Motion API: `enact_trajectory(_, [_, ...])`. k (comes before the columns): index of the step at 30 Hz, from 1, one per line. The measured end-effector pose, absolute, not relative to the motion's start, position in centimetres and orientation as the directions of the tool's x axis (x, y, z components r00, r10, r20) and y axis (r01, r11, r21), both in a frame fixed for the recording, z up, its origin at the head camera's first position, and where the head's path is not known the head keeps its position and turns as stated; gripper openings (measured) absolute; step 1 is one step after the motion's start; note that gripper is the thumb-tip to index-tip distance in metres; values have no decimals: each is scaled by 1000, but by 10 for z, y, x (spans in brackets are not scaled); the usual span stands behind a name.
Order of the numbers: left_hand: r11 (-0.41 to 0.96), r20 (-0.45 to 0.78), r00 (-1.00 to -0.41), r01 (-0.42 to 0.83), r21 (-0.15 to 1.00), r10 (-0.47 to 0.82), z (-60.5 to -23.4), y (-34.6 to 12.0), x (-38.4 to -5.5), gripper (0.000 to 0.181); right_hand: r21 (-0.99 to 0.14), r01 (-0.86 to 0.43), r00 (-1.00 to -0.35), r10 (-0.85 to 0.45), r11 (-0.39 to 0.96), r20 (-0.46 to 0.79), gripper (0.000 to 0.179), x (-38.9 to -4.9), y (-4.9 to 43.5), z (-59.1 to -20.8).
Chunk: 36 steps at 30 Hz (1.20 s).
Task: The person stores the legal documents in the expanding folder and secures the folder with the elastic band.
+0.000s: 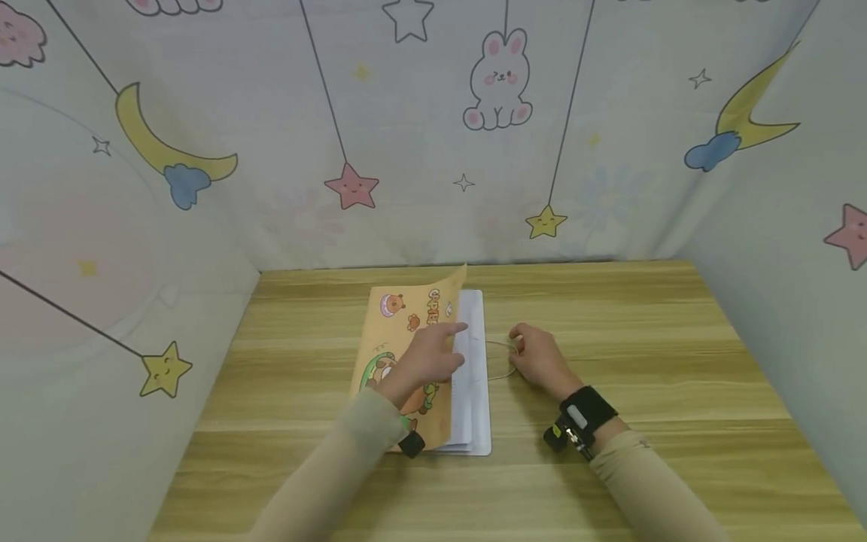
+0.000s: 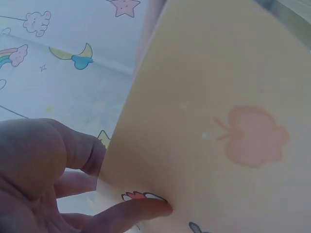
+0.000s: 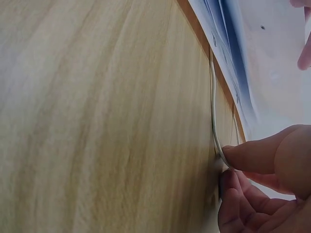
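On the table lies an orange-brown notebook (image 1: 386, 324) with cartoon bears on its cover. The cover's right edge stands a little raised, baring white pages (image 1: 462, 406) beneath. My left hand (image 1: 427, 354) is over the cover, its index finger and thumb reaching past that edge, apart from each other. In the left wrist view a finger touches the printed cover (image 2: 194, 87). To the right of the notebook, my right hand (image 1: 538, 357) pinches a thin pale elastic band (image 3: 214, 102) between thumb and fingers. The band forms a loop out from the notebook's right side.
The wood-grain table (image 1: 643, 339) extends around the notebook on every side. Behind it and at both sides hangs a white cloth (image 1: 420, 113) printed with stars, moons and a rabbit. A black strap (image 1: 588, 414) with a small camera is on the right wrist.
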<state>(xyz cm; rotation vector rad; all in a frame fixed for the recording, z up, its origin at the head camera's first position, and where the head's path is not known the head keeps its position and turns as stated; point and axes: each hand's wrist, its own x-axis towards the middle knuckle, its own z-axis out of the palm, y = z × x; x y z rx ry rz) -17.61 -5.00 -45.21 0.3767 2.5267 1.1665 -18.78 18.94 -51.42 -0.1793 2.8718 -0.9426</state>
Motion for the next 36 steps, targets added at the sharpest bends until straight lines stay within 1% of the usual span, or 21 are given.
enact_trajectory(4, [663, -161, -915, 139, 736, 371, -458, -42, -176, 65, -602, -68, -987, -141, 795, -74, 33, -187, 190, -515])
enact_trajectory(6, [710, -159, -918, 162, 686, 363, -461, -38, -176, 63, -611, -60, -987, -137, 789, -80, 32, -187, 190, -515])
enact_trajectory(8, [761, -163, -920, 185, 622, 357, -463, -33, -174, 62, -621, -52, -987, -135, 782, -88, 31, -187, 191, -514])
enact_trajectory(11, [847, -176, -921, 228, 480, 347, -467, -27, -171, 61, -631, -45, -986, -137, 774, -98, 31, -187, 191, -515])
enact_trajectory(15, [903, -180, -927, 255, 345, 330, -475, -21, -167, 60, -650, -36, -986, -134, 759, -102, 31, -189, 193, -516])
enact_trajectory(21, [922, -159, -942, 240, 304, 297, -487, -14, -162, 60, -693, -13, -987, -122, 721, -108, 31, -189, 196, -514])
enact_trajectory(27, [938, -145, -952, 225, 262, 269, -490, -7, -159, 42, -718, 13, -986, -111, 696, -126, 34, -191, 197, -512])
enact_trajectory(30, [942, -132, -955, 229, 244, 266, -491, -5, -159, 38, -725, 7, -988, -109, 689, -113, 34, -193, 198, -512])
enact_trajectory(33, [941, -125, -952, 245, 232, 279, -492, -5, -160, 40, -723, -3, -989, -111, 691, -102, 34, -195, 198, -512])
enact_trajectory(36, [926, -119, -939, 285, 248, 321, -493, -14, -161, 49, -716, -1, -988, -111, 698, -108, 35, -195, 200, -512])
